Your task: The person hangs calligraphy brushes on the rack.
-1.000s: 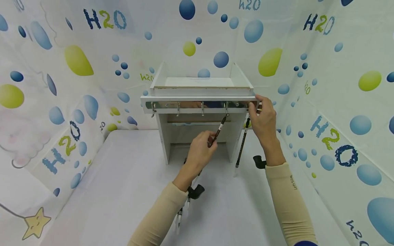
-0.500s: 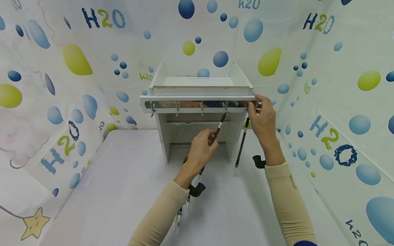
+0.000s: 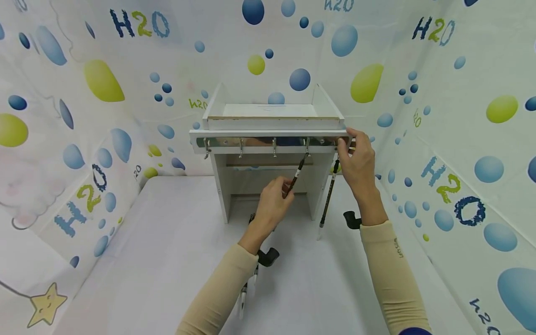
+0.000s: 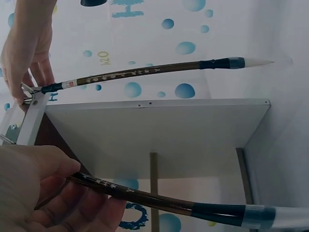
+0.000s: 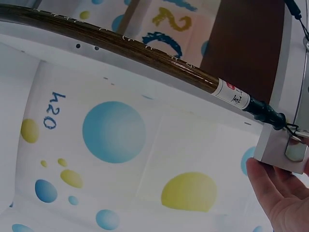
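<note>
My left hand (image 3: 272, 204) pinches a dark brown brush (image 3: 296, 179) with a white tip; in the left wrist view the shaft (image 4: 145, 199) crosses its fingers. The brush's upper end is at the fourth hook (image 3: 307, 148) from the left; whether its loop is over the hook cannot be told. My right hand (image 3: 360, 163) grips the right end of the white hook rail (image 3: 268, 133). Beside it a second brush (image 3: 328, 197) hangs by a loop from the rightmost hook, also seen in the right wrist view, with its label (image 5: 231, 95) near the top.
The rail runs across the front of a white shelf unit (image 3: 219, 186) with an open tray top (image 3: 268, 124). More brushes (image 3: 244, 295) are partly hidden behind my left forearm. Black devices (image 3: 268, 257) are at both wrists. Patterned sheets surround the white surface (image 3: 167, 242).
The head view has shifted very slightly. The lower part of the brush in my left hand is now mostly hidden behind the forearm. My right hand has stayed on the rail.
</note>
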Demonstrator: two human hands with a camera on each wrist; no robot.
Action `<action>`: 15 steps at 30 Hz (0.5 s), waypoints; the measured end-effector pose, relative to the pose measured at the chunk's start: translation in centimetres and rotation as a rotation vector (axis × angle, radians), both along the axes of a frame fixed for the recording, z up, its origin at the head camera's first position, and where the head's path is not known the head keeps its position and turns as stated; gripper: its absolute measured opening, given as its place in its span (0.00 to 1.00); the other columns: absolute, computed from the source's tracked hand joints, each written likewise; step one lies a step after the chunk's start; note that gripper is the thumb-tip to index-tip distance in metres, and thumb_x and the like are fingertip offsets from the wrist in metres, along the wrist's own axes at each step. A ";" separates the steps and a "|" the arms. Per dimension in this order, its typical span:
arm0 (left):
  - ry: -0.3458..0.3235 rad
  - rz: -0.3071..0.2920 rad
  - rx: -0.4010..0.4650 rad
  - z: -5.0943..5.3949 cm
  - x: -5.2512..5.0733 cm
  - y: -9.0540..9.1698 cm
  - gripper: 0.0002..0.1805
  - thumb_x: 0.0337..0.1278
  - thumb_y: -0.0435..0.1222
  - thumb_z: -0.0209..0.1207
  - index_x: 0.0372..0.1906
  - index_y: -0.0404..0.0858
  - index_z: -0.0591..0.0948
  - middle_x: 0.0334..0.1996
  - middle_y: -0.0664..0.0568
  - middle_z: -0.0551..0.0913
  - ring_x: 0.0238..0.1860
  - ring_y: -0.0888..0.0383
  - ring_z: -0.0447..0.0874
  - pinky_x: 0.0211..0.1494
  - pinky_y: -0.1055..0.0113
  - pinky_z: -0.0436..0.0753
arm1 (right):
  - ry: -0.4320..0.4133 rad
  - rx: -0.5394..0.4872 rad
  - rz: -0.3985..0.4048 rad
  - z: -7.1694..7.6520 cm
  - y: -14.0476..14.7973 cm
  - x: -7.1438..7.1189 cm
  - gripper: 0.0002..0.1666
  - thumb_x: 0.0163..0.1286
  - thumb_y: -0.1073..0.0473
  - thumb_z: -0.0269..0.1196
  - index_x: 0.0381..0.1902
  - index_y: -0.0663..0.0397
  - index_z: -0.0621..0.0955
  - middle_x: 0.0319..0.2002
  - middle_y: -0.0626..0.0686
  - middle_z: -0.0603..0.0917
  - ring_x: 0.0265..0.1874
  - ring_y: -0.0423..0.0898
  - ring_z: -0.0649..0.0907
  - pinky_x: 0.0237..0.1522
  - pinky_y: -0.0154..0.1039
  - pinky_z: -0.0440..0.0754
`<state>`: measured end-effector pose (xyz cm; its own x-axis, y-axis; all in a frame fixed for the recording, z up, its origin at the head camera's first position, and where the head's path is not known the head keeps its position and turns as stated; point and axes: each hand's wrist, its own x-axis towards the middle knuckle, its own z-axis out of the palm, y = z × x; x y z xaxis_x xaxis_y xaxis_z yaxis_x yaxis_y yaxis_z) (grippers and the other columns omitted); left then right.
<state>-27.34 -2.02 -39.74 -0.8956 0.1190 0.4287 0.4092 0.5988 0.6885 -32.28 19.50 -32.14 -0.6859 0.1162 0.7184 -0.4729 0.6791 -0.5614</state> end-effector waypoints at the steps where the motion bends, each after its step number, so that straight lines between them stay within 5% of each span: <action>1: -0.009 0.000 -0.001 -0.1 -0.1 0.0 0.13 0.66 0.33 0.60 0.54 0.36 0.79 0.42 0.45 0.85 0.37 0.54 0.84 0.35 0.67 0.82 | 0.000 -0.001 0.000 0.0 0.0 -0.1 0.26 0.76 0.53 0.56 0.64 0.63 0.73 0.59 0.63 0.78 0.51 0.58 0.84 0.55 0.52 0.84; 15: -0.071 -0.057 0.033 -0.9 -1.2 1.0 0.14 0.68 0.34 0.59 0.55 0.34 0.78 0.44 0.44 0.86 0.43 0.52 0.86 0.40 0.67 0.85 | -0.001 -0.004 -0.001 0.0 -0.1 0.0 0.25 0.76 0.53 0.56 0.64 0.63 0.73 0.60 0.63 0.78 0.50 0.57 0.83 0.54 0.53 0.84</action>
